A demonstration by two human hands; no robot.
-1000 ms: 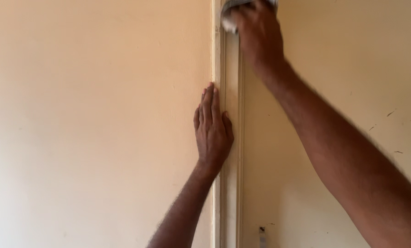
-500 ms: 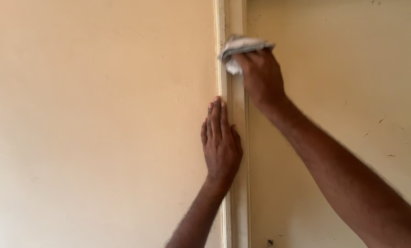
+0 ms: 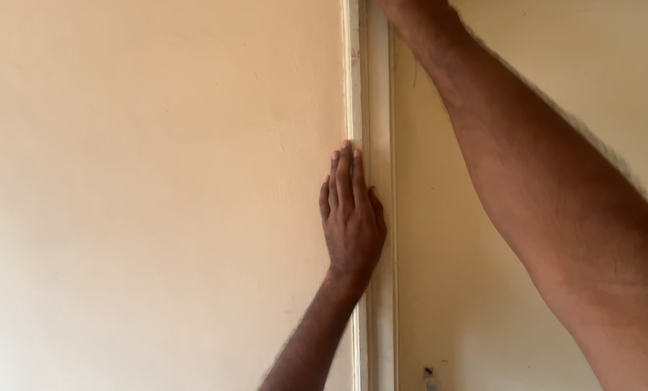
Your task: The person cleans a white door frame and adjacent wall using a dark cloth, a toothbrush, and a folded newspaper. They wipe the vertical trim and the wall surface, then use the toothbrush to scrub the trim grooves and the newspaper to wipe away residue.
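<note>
Cream wooden strip is running up the wall. The left hand is lying flat on it, fingers together. The right hand is reaching higher up the strip, mostly out of view, so I cannot tell its grip.

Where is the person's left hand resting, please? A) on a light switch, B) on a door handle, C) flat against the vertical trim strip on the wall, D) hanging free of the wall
C: the left hand lies flat, fingers pointing up, against the pale vertical trim strip.
</note>
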